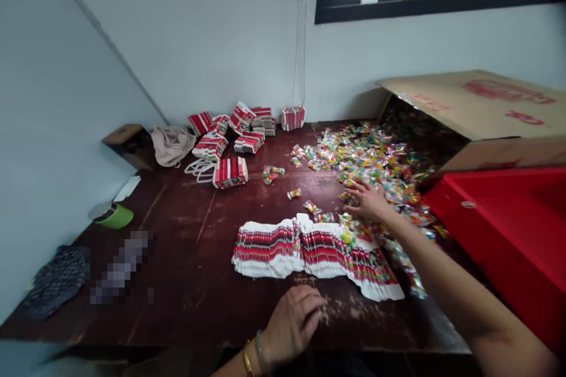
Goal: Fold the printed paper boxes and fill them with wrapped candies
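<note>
My right hand [367, 200] reaches into the near left side of the loose candy packets [375, 159], its fingers spread apart; I cannot tell whether they touch one. My left hand [294, 321] is low over the near part of the table [177, 259], fingers loosely bent, a gold bracelet [249, 358] and a green bangle [260, 352] at the wrist; I cannot tell whether thumb and fingers meet. Just beyond it, a long row of flat red-and-white cards [269, 250] lies packed and overlapping, its right end under my right forearm's side, with some packets on top. A few packets lie apart beyond the row, and the main heap spreads back to the open mouth of a cardboard box [481, 106] lying on the right. In front of that box is a red bin [508, 230]. Toward the wall, left of the heap, are bundles of the same colours [230, 172], beside a pale cloth bag [171, 144]. Farther left are a green cup [115, 217] and a dark patterned cloth [57, 280].
</note>
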The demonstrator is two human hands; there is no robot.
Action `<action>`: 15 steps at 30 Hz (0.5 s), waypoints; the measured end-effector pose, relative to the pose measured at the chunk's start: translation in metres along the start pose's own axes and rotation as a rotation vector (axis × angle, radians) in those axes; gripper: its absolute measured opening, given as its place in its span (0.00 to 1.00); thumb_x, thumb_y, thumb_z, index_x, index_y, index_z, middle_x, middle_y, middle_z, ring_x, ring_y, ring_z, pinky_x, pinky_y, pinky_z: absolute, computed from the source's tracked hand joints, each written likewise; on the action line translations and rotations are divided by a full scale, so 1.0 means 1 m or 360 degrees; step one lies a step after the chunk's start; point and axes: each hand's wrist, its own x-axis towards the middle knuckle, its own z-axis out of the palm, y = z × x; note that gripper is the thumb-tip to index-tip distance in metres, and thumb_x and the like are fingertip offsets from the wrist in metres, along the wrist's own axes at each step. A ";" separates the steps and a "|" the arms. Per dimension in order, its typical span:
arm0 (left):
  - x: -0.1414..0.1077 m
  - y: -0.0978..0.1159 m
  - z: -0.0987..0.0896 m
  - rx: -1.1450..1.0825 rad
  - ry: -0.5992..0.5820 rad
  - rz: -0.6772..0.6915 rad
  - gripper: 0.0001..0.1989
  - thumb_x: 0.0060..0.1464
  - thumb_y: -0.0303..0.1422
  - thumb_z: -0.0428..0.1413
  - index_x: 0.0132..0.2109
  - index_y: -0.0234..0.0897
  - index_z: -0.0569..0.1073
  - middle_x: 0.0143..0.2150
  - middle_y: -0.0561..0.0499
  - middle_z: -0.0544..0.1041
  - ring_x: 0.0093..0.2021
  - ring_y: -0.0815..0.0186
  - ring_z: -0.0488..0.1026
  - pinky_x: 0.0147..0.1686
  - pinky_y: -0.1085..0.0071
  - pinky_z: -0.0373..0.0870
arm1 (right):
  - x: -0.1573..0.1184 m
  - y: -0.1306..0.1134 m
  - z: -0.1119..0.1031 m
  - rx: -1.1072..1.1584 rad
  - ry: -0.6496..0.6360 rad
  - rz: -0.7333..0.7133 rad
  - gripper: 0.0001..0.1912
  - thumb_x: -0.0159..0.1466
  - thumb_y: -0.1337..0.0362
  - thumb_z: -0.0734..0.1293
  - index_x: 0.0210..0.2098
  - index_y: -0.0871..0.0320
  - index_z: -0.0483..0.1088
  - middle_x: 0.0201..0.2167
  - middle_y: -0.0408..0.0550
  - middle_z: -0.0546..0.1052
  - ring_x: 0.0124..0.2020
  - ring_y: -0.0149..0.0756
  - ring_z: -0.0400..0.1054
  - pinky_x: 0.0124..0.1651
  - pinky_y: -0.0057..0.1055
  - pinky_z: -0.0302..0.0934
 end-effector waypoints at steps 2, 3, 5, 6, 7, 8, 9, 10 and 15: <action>-0.005 0.006 0.003 -0.0003 -0.0008 -0.0028 0.12 0.59 0.27 0.52 0.49 0.39 0.73 0.48 0.47 0.77 0.49 0.64 0.73 0.52 0.67 0.69 | -0.007 -0.024 -0.005 0.0032 0.0090 -0.0055 0.29 0.63 0.46 0.62 0.59 0.55 0.67 0.62 0.61 0.64 0.64 0.65 0.49 0.60 0.69 0.38; -0.006 0.009 0.004 -0.0008 -0.0022 -0.0032 0.12 0.59 0.27 0.52 0.49 0.39 0.73 0.48 0.47 0.77 0.48 0.64 0.73 0.51 0.67 0.69 | -0.007 -0.044 -0.006 0.0069 0.0111 -0.0138 0.28 0.65 0.48 0.61 0.60 0.54 0.66 0.63 0.58 0.63 0.65 0.62 0.48 0.62 0.67 0.37; -0.007 0.015 0.007 -0.0014 -0.0071 -0.0013 0.12 0.59 0.27 0.51 0.49 0.38 0.73 0.47 0.47 0.77 0.48 0.64 0.73 0.51 0.67 0.69 | 0.000 -0.088 -0.003 0.0166 0.0061 -0.0358 0.23 0.67 0.53 0.60 0.60 0.47 0.66 0.64 0.50 0.64 0.66 0.53 0.48 0.65 0.59 0.37; -0.007 0.017 0.008 -0.0010 -0.0101 0.0011 0.12 0.59 0.27 0.51 0.49 0.38 0.73 0.47 0.47 0.77 0.48 0.64 0.73 0.51 0.66 0.69 | 0.004 -0.107 -0.001 0.0198 0.0016 -0.0417 0.21 0.67 0.54 0.59 0.58 0.44 0.66 0.63 0.45 0.65 0.66 0.49 0.50 0.67 0.55 0.37; -0.007 0.019 0.009 -0.0004 -0.0128 0.0035 0.12 0.59 0.28 0.51 0.49 0.38 0.73 0.48 0.47 0.77 0.48 0.63 0.73 0.51 0.66 0.69 | 0.008 -0.120 0.001 0.0223 -0.0025 -0.0431 0.20 0.68 0.56 0.59 0.58 0.43 0.67 0.62 0.43 0.67 0.66 0.47 0.51 0.67 0.53 0.37; -0.008 0.021 0.009 0.0002 -0.0152 0.0056 0.12 0.59 0.28 0.51 0.49 0.38 0.73 0.48 0.47 0.77 0.48 0.63 0.73 0.51 0.65 0.69 | 0.010 -0.127 0.002 0.0239 -0.0048 -0.0398 0.19 0.68 0.57 0.59 0.57 0.43 0.68 0.61 0.43 0.68 0.65 0.46 0.53 0.67 0.53 0.38; -0.009 0.021 0.008 0.0004 -0.0166 0.0069 0.12 0.60 0.28 0.51 0.49 0.38 0.73 0.48 0.46 0.77 0.48 0.63 0.73 0.51 0.65 0.69 | 0.009 -0.126 0.002 0.0254 -0.0055 -0.0333 0.19 0.68 0.58 0.59 0.56 0.45 0.68 0.60 0.45 0.69 0.65 0.48 0.54 0.66 0.55 0.38; -0.012 0.021 0.006 0.0003 -0.0167 0.0070 0.13 0.60 0.28 0.50 0.50 0.38 0.73 0.48 0.46 0.77 0.48 0.63 0.73 0.51 0.65 0.69 | 0.004 -0.118 0.000 0.0268 -0.0046 -0.0247 0.19 0.68 0.59 0.58 0.57 0.48 0.68 0.60 0.48 0.69 0.64 0.50 0.54 0.65 0.57 0.39; -0.032 0.013 0.003 -0.0020 -0.0165 -0.0047 0.13 0.61 0.29 0.49 0.49 0.38 0.74 0.47 0.46 0.77 0.47 0.63 0.73 0.50 0.65 0.70 | -0.098 -0.050 -0.026 0.0343 0.0096 0.0216 0.23 0.71 0.59 0.52 0.56 0.58 0.69 0.54 0.57 0.73 0.56 0.50 0.64 0.58 0.48 0.56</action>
